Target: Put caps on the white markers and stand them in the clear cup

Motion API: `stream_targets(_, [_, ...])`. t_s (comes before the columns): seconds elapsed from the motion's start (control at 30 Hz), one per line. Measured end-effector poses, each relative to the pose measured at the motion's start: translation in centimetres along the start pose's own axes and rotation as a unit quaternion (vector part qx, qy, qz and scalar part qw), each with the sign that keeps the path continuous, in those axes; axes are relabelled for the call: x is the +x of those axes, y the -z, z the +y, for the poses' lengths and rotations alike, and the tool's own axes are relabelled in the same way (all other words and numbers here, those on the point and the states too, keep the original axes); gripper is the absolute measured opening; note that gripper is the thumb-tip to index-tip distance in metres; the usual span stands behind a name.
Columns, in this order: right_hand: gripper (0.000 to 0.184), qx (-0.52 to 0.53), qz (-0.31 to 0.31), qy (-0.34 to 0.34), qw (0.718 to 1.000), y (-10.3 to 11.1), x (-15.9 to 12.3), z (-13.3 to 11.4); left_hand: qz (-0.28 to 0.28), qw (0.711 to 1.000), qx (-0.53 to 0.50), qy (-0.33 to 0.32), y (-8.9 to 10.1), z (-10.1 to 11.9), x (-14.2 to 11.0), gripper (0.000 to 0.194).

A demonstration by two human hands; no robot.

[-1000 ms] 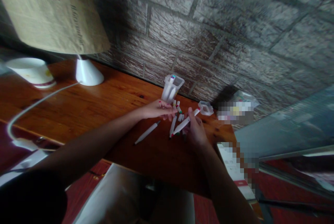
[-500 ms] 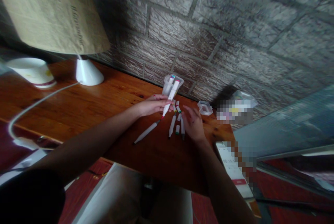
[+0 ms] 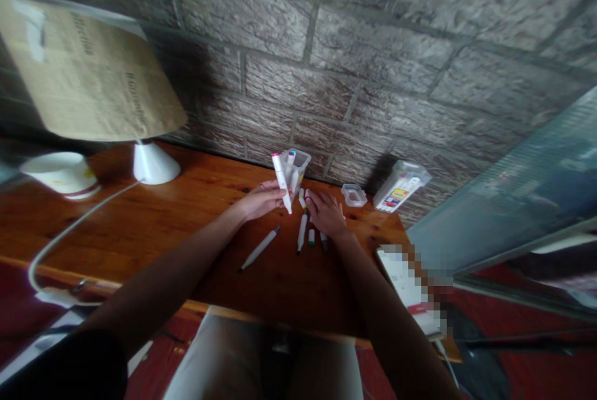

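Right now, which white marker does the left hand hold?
The pink-ended marker, its nib pointing down; the markers lying on the table show dark tips.

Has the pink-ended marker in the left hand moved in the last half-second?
Yes, leftward: the marker overlapped the right side of the clear box; now its pink end lies past the left rim.

Cap (image 3: 307, 194): partly covered by right fingers (image 3: 316, 204).
Grey-tipped marker (image 3: 324, 242): upper end lost behind that hand.
Box label (image 3: 395, 197): right of fingers, print too small.
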State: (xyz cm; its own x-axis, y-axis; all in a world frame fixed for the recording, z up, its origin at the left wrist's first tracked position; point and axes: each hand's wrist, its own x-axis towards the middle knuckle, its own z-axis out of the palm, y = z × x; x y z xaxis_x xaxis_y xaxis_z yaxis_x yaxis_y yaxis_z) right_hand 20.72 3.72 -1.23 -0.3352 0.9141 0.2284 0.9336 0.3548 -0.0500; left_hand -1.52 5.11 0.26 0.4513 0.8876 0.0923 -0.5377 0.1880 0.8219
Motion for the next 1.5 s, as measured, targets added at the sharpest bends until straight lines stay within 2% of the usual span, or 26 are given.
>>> stream_targets(0.1, [0.047,0.035,0.008,-0.041,0.999,0.4,0.1,-0.2,0.001,1.0,0.013,0.001,-0.1,0.1,-0.2,0.03])
stream_targets(0.37, [0.033,0.097,0.007,-0.015,0.995,1.6,-2.1,-1.0,0.066,0.996,0.051,0.006,0.1,0.3,0.0,0.027])
stream_targets(0.5, [0.048,0.096,0.031,-0.037,0.994,0.8,-1.7,-0.9,0.09,0.994,0.061,0.01,-0.1,0.4,0.1,0.023])
stream_targets(0.63, [0.042,0.114,0.006,0.022,0.993,-0.1,-0.5,-1.1,0.095,0.992,0.088,0.001,-0.2,0.4,0.0,0.018])
stream_targets(0.8, [0.028,0.157,0.0,0.072,0.985,0.4,-0.8,-1.3,0.076,0.996,0.051,-0.005,-0.3,0.5,0.0,0.024])
stream_targets(1.13, [0.016,0.23,0.096,0.085,0.965,1.4,-2.0,-1.2,0.068,0.997,0.029,-0.002,-0.3,0.4,0.0,0.023])
stream_targets(1.23, [0.014,0.294,0.112,0.082,0.946,1.7,-2.2,-1.8,0.076,0.997,0.03,0.002,-0.2,0.4,0.2,0.022])
stream_targets(1.33, [0.014,0.386,0.129,0.04,0.913,1.7,-2.3,-2.4,0.082,0.996,0.021,0.001,-0.1,0.6,0.3,0.023])
stream_targets(1.4, [0.015,0.459,0.128,0.012,0.879,1.6,-2.3,-2.6,0.088,0.996,0.013,0.0,0.0,0.7,0.3,0.022])
stream_targets(1.5, [0.019,0.576,0.101,-0.009,0.811,1.3,-2.1,-2.7,0.099,0.995,0.003,-0.003,-0.1,0.9,0.3,0.02])
